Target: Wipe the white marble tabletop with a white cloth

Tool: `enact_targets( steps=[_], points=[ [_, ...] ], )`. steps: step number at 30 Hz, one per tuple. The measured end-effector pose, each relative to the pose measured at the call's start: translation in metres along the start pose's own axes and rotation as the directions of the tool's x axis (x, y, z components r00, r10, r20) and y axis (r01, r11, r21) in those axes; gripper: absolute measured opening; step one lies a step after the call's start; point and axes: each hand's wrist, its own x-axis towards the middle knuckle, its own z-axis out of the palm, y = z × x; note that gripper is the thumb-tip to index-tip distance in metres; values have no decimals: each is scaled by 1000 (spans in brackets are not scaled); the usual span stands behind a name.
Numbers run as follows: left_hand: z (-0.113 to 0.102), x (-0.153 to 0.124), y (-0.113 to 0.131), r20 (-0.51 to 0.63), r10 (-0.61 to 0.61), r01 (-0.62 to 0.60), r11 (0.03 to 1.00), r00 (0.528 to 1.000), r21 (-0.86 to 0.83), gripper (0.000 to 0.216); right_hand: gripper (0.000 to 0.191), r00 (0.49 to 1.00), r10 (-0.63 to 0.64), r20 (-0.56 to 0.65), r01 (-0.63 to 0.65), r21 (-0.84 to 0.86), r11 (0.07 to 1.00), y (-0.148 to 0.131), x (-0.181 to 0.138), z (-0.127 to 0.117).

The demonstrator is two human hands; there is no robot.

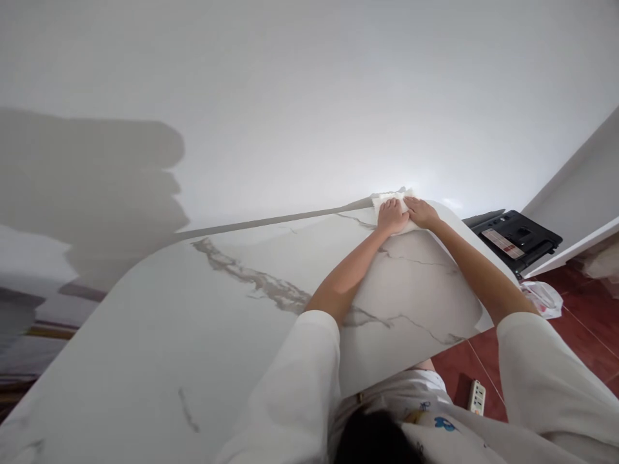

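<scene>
Both my hands are on a folded white cloth (411,226) at the far right part of a white marble-patterned table (232,335), close to the wall. My left hand (394,218) presses down on the cloth's left half with its fingers bent over it. From the right, my right hand (422,212) reaches in and holds the cloth's upper right part, its fingertips next to the left hand. The cloth lies flat under them and meets the table's far edge. What lies beneath the cloth is hidden.
A white wall (309,96) runs along the table's far side. Beyond the right edge stands a black case-like object (520,238) with a label. A plastic bag (544,298) and a power strip (476,397) lie on the red tiled floor (587,322).
</scene>
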Motion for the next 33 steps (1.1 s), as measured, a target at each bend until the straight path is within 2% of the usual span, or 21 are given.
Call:
enact_targets(
  steps=[7, 12, 14, 17, 20, 22, 26, 33],
  points=[
    [-38, -48, -75, 33, -102, 101, 994, 994, 33, 53, 54, 996, -92, -3, 92, 37, 995, -99, 23, 4],
    [-74, -85, -121, 41, -213, 212, 976, 976, 45, 37, 54, 986, -164, 8, 162, 100, 982, -178, 34, 8],
    [-86, -102, -139, 8, -289, 288, 957, 957, 44, 31, 52, 982, -185, -26, 187, 124, 974, -211, 38, 10],
    [-97, -128, -168, -102, -388, 393, 919, 916, 35, 35, 48, 982, -185, -25, 187, 144, 972, -258, 45, 8],
    [-103, -154, -202, -188, -362, 375, 926, 913, 37, 37, 45, 984, -161, 79, 150, 127, 980, -295, 53, 2],
    [-108, -170, -228, -208, -305, 320, 946, 929, 41, 38, 42, 972, -209, 105, 198, 100, 975, -316, 57, 2],
    [-123, -201, -277, -217, -260, 278, 959, 941, 56, 43, 45, 926, -376, -42, 379, 111, 919, -360, 64, 14],
    [-156, -256, -347, -216, -315, 337, 939, 924, 71, 50, 53, 905, -412, -107, 425, 207, 881, -455, 79, 39]
  ],
)
